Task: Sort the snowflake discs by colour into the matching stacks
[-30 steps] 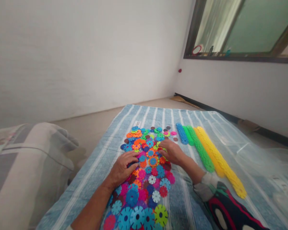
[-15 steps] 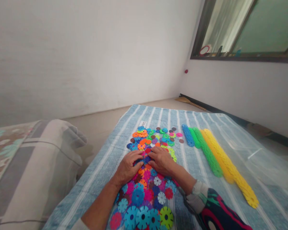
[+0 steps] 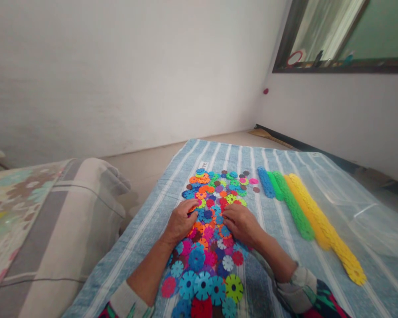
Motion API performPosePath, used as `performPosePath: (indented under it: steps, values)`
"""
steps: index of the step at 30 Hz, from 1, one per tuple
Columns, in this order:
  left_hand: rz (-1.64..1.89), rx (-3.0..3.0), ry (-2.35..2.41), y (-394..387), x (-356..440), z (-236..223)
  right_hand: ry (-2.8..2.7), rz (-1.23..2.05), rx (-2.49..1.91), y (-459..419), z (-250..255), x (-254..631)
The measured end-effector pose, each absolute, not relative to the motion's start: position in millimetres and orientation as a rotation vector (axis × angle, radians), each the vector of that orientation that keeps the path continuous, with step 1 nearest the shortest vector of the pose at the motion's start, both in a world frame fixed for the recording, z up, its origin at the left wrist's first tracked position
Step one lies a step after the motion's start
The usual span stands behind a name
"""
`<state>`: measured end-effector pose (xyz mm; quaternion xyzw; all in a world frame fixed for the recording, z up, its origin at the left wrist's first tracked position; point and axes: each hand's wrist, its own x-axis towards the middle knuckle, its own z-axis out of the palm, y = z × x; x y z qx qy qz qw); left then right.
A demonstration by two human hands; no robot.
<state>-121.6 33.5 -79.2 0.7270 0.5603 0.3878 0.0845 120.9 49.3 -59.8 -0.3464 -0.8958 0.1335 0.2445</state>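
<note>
A long heap of plastic snowflake discs [image 3: 197, 257] in many colours, notched round their rims, lies down the middle of the striped cloth. My left hand [image 3: 181, 221] is at the heap's left side, fingers curled and thumb bent toward them; an orange snowflake disc [image 3: 193, 209] shows between thumb and forefinger. On the opposite side, my right hand [image 3: 242, 224] rests low against the discs with its fingers bent inward, their tips partly hidden. Between the hands lie blue, orange and pink discs.
Right of the heap lie rows of overlapped discs: a blue row [image 3: 265, 182], green rows [image 3: 293, 207] and yellow rows [image 3: 328, 227]. A clear plastic container [image 3: 368, 212] stands beyond them. At left is a cloth-covered seat [image 3: 86, 212]. The striped cloth [image 3: 146, 212] covers the table.
My hands have moved apart, from close together over the heap's middle to its two sides. More discs show between them. The view has shifted slightly.
</note>
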Motion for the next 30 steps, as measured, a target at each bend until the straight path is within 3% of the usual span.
performPosePath:
  steps: [10, 19, 30]
  values:
    - [1.174, 2.023, 1.747, 33.8, -121.9, -76.1, -2.237, 0.343, -0.92, 45.6, -68.0, 131.2]
    - [1.203, 1.954, 1.823, 34.2, -123.2, -73.9, -1.973, 0.199, -1.327, 45.6, -89.5, 130.8]
    - [1.139, 1.963, 1.88, 38.4, -128.4, -72.7, -2.156, 0.274, -1.068, 26.6, -82.0, 105.9]
